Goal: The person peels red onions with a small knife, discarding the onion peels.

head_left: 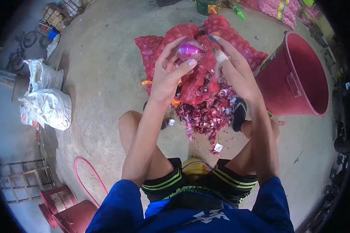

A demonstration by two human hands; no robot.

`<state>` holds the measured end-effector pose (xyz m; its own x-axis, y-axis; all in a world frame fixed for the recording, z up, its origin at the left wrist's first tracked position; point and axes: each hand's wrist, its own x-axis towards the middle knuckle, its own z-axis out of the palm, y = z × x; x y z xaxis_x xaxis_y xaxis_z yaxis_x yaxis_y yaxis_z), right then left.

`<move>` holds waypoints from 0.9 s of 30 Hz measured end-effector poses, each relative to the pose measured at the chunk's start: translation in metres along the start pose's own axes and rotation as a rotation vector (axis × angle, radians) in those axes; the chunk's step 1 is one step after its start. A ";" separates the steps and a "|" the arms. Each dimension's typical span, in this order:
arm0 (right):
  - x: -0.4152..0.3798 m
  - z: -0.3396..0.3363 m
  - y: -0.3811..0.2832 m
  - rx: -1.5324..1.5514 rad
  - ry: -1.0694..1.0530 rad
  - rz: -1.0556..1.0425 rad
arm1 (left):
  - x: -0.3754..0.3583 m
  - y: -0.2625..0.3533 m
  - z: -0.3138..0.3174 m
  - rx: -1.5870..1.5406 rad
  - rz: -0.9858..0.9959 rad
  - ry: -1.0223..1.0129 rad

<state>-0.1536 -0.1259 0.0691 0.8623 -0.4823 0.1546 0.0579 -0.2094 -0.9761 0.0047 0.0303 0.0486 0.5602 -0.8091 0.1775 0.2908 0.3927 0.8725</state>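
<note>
My left hand (170, 72) is closed around a shiny purple-red onion (190, 50), thumb below it and fingers behind. Just to the right, my right hand (234, 70) is raised with its fingers curled and a white wrap around one digit. A small dark green tip shows between its fingers; I cannot tell what it belongs to. Below both hands lie red mesh sacks (198, 83) full of onions, one of them with its mouth toward me. A heap of loose purple onion skins (210, 116) spreads on the floor between my feet.
A tall red plastic bin (274, 85) stands close on the right. White woven sacks (50, 105) sit at the left, with red buckets (74, 215) and a pink hose (90, 167) at lower left. More onion sacks (274, 7) lie at the far right.
</note>
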 end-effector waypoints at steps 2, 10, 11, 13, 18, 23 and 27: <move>-0.004 0.005 -0.005 -0.054 -0.025 -0.062 | 0.003 -0.002 -0.002 0.055 0.020 0.035; 0.002 0.010 0.011 -0.197 -0.040 -0.216 | 0.000 0.001 -0.007 0.006 -0.069 -0.015; 0.003 0.010 0.012 -0.195 -0.041 -0.217 | 0.001 0.000 -0.007 0.005 -0.057 -0.024; 0.005 0.008 0.009 -0.107 -0.002 -0.139 | -0.002 0.003 -0.005 -0.037 -0.063 -0.061; 0.008 0.001 0.009 -0.047 0.046 0.021 | 0.001 0.002 -0.002 -0.124 -0.005 -0.036; -0.003 0.008 -0.001 -0.294 -0.016 -0.244 | 0.007 0.000 -0.008 0.452 0.332 0.108; -0.004 0.008 0.000 -0.390 -0.043 -0.257 | 0.005 0.003 -0.011 0.517 0.309 0.087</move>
<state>-0.1529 -0.1167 0.0670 0.8653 -0.3392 0.3691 0.0858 -0.6252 -0.7757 0.0162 0.0321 0.0469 0.6263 -0.6443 0.4389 -0.2975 0.3229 0.8985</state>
